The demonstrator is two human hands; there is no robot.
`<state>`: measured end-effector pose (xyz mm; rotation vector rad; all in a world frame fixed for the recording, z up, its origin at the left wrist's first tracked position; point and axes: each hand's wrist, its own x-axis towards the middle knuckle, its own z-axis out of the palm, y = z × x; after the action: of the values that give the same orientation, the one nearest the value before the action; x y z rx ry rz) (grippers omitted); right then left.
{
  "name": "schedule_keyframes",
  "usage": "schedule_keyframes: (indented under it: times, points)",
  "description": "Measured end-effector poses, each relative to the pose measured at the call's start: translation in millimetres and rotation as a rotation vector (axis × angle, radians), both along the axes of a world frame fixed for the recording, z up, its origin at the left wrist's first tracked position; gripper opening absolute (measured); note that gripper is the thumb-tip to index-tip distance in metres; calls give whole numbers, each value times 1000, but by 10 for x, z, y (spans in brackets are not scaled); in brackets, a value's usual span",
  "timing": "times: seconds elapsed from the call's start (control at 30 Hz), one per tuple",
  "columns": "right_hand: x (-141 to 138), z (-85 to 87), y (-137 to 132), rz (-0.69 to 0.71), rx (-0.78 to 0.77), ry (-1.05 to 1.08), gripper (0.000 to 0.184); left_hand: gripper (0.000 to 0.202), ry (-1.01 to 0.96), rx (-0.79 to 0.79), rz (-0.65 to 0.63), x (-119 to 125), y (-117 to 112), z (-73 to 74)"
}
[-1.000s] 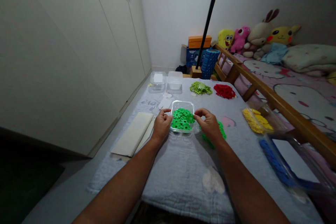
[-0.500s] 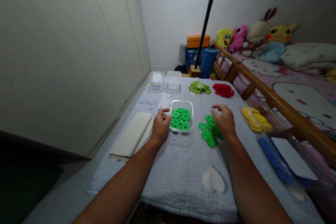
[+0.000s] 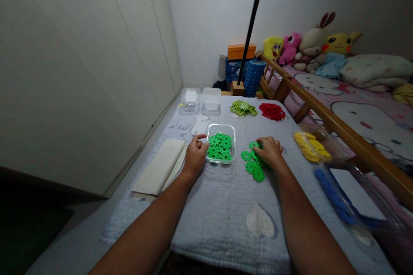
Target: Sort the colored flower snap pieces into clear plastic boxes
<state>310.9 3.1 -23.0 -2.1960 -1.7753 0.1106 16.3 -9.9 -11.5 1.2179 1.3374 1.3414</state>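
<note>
A clear plastic container (image 3: 235,145) stands mid-table with many green snowflake discs (image 3: 220,146) inside. At its left side is my left hand (image 3: 195,153), fingers curled and pinching the rim. To the right of the container, a loose pile of green snowflake discs (image 3: 254,167) lies on the cloth. My right hand (image 3: 269,151) is down on the far right part of this pile, thumb and fingers curled around some discs. Part of the pile is hidden under that hand.
Two clear containers (image 3: 211,99) stand at the back left. Lime discs (image 3: 243,108) and red discs (image 3: 272,111) lie at the back. Yellow discs (image 3: 311,147) and a blue-filled container (image 3: 351,197) sit at the right, beside the wooden bed rail (image 3: 309,103). Folded beige cloth (image 3: 159,166) lies left.
My right hand has come down from above the green pile, and its fingers have closed around discs there. The left hand stays at the container. The view has shifted slightly.
</note>
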Motion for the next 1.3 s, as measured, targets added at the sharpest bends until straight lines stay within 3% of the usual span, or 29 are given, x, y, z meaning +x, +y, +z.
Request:
schedule_keyframes:
  times: [0.37, 0.57, 0.73, 0.87, 1.1, 1.2, 1.3]
  points:
    - [-81, 194, -36, 59, 116, 196, 23, 37, 4, 1, 1, 6, 8, -17]
    - [-55, 191, -16, 20, 174, 399, 20, 37, 6, -5, -4, 8, -8, 16]
    - [-99, 211, 2, 130, 422, 688, 27, 37, 7, -1, -5, 6, 5, 6]
    - [-351, 301, -69, 254, 368, 877, 28, 36, 5, -3, -3, 2, 11, -6]
    - [-773, 316, -195, 420, 327, 762, 20, 36, 1, -2, -10, 3, 10, -27]
    - [-790, 284, -187, 424, 311, 652, 14, 36, 12, 0, -10, -1, 9, -19]
    - [-655, 274, -136, 339, 393, 567, 15, 35, 27, 2, -5, -4, 3, -3]
